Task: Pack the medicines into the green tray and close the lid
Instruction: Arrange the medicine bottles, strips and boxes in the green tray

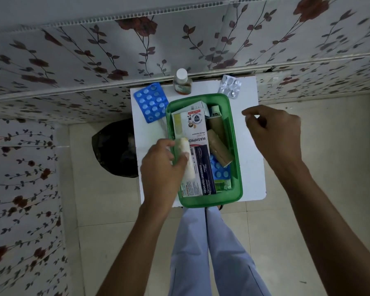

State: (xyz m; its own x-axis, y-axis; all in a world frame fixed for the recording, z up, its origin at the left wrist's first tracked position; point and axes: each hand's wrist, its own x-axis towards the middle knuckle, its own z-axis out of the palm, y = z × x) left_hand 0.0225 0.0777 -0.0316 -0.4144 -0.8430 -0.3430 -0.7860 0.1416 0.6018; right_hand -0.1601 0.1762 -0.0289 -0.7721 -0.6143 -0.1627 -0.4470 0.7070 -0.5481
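Note:
The green tray [235,146] sits on a small white table [250,133], holding a dressings box [198,150], brown packets [219,149], a blue blister strip [219,169] and other packs. My left hand [160,167] grips a pale yellow-white tube [185,155] over the tray's left edge. My right hand [276,133] hovers right of the tray, fingers loosely curled, nothing in it. Outside the tray lie a blue blister pack [151,101] at the far left, a small bottle with a white cap [182,82] at the back and a silver blister strip [230,86] at the far right.
A floral-papered wall [115,50] runs behind the table and along the left. A dark bag [113,146] lies on the tiled floor left of the table. My legs in light trousers [205,242] stand at the table's near edge. No lid is visible.

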